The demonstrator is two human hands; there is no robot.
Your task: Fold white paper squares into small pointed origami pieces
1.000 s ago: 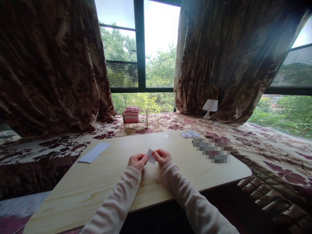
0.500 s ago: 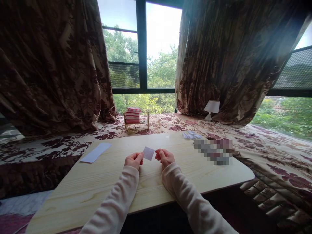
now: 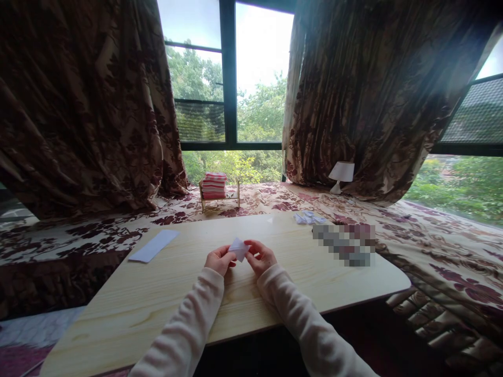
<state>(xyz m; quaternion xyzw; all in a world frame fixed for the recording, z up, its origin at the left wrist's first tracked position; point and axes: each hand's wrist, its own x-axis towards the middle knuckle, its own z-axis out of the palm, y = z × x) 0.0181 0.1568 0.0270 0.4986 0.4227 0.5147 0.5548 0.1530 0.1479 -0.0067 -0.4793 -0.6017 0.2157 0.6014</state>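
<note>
And there it is, the small folded white paper squarely between the fingertips, left hand pinched nearly closed on one side corner, right hand likewise opposite, neither nearer, one point aimed away from both.

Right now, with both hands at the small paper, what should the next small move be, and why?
Probably pressing the small white paper flatter between the fingers, keeping both grips: the left hand and right hand hold it at opposite sides, and its outline looks folded and uneven, with points jutting out, though the creases are too small to read surely.
</note>
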